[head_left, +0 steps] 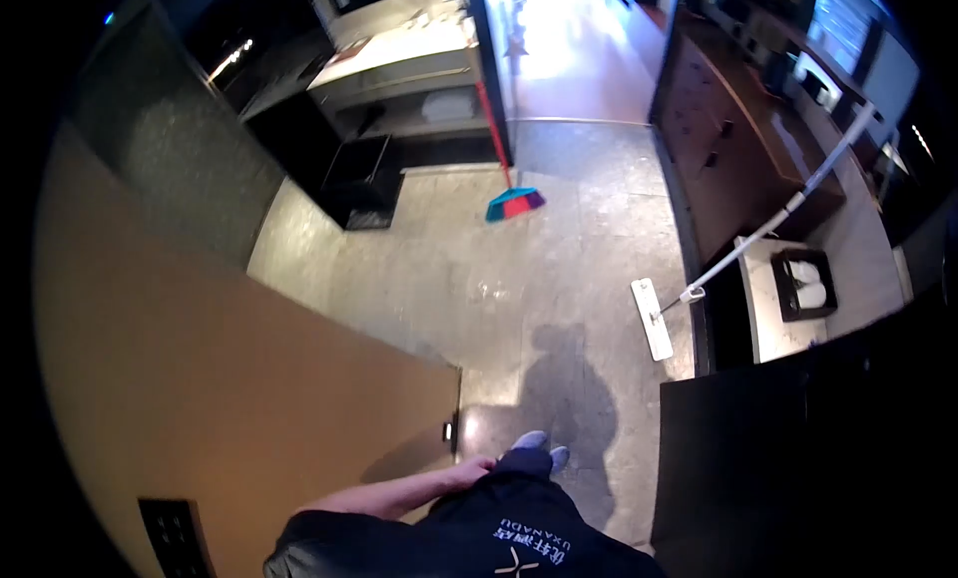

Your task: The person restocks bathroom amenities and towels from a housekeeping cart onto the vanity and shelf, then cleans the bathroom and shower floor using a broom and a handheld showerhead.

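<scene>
My left hand (474, 470) hangs low beside my dark trousers, near the edge of the brown wall panel; its fingers are partly hidden, and whether it holds anything is unclear. My right hand is out of sight. A broom with a red handle and a blue, red and purple head (515, 205) stands on the floor ahead, leaning by the counter's dark edge. At the right, a flat mop with a white head (652, 320) rests on the floor, its long pale pole slanting up against the brown cabinet.
A washbasin counter (399, 51) stands at the back left, with a black bin (357, 166) below it. On the right are a wooden cabinet (714, 129) and a low shelf holding a black tray (778, 279) of white rolled items. A doorway lies ahead.
</scene>
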The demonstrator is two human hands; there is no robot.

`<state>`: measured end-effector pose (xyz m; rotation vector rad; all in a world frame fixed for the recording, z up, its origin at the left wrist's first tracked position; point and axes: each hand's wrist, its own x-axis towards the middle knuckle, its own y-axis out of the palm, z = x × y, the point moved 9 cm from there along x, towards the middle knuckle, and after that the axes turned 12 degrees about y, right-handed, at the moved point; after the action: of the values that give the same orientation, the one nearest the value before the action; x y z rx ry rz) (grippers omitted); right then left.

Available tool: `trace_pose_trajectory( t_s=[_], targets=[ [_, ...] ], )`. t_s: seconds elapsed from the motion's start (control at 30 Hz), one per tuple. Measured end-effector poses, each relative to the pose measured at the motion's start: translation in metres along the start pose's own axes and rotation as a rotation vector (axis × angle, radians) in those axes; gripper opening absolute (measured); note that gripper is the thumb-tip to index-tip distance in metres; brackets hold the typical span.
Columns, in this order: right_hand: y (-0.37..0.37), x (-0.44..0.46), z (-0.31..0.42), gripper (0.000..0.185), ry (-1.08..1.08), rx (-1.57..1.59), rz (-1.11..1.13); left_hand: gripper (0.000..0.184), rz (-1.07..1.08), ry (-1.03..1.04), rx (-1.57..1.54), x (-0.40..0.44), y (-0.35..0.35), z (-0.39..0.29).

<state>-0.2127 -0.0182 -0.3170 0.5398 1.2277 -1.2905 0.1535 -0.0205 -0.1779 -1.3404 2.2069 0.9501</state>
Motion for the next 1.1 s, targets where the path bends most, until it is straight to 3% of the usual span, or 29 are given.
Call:
trace_pose_trajectory(
  t_s=[0.03, 0.07, 0.13, 0.27, 0.43, 0.53, 0.57, 0.6, 0.67, 0.73, 0.8, 0.87, 0.93, 1.0, 1.1],
  targets=[
    [0.008, 0.009, 0.032, 0.028, -0.057, -0.022, 0.012, 0.032, -0.049, 0.149, -0.259, -0.003, 0.005, -0.016],
    [0.016, 0.018, 0.069, 0.028, -0.118, -0.037, 0.022, 0.041, 0.025, 0.376, -0.038, 0.022, -0.022, 0.016],
    [0.040, 0.033, 0.147, 0.028, -0.232, -0.080, 0.046, 0.054, 0.146, 0.226, 0.245, 0.013, -0.017, -0.025],
    [0.106, 0.055, 0.317, 0.028, -0.425, -0.178, 0.078, 0.054, 0.292, 0.112, 0.538, 0.083, -0.001, -0.056],
    [0.226, 0.100, 0.520, 0.027, -0.543, -0.288, 0.070, 0.055, 0.127, 0.045, 0.525, 0.128, -0.087, -0.038],
    [0.297, 0.139, 0.613, 0.027, -0.531, -0.369, 0.026, 0.056, -0.024, 0.007, 0.349, 0.108, -0.172, -0.014],
    [0.317, 0.151, 0.633, 0.027, -0.510, -0.412, 0.014, 0.051, 0.008, -0.092, 0.348, 0.099, -0.180, -0.028],
    [0.332, 0.160, 0.645, 0.027, -0.485, -0.444, 0.014, 0.051, -0.004, -0.106, 0.318, 0.083, -0.193, -0.065],
    [0.349, 0.173, 0.662, 0.026, -0.453, -0.472, 0.018, 0.042, 0.196, -0.073, 0.216, 0.054, -0.211, -0.178],
    [0.349, 0.171, 0.663, 0.026, -0.447, -0.446, 0.050, 0.040, 0.002, -0.314, -0.080, 0.037, -0.236, -0.218],
    [0.340, 0.161, 0.662, 0.026, -0.456, -0.374, 0.095, 0.042, 0.014, -0.422, -0.147, 0.056, -0.258, -0.225],
    [0.314, 0.141, 0.640, 0.026, -0.447, -0.280, 0.155, 0.041, 0.272, -0.204, 0.474, 0.094, -0.266, -0.248],
    [0.275, 0.122, 0.604, 0.026, -0.397, -0.175, 0.191, 0.032, 0.020, -0.138, 0.821, 0.122, -0.294, -0.278],
    [0.227, 0.102, 0.545, 0.026, -0.312, -0.068, 0.189, 0.030, -0.494, -0.075, 1.116, 0.142, -0.322, -0.304],
    [0.155, 0.072, 0.423, 0.025, -0.142, 0.115, 0.095, 0.035, -0.343, -0.095, 1.302, 0.170, -0.288, -0.342]
  ],
)
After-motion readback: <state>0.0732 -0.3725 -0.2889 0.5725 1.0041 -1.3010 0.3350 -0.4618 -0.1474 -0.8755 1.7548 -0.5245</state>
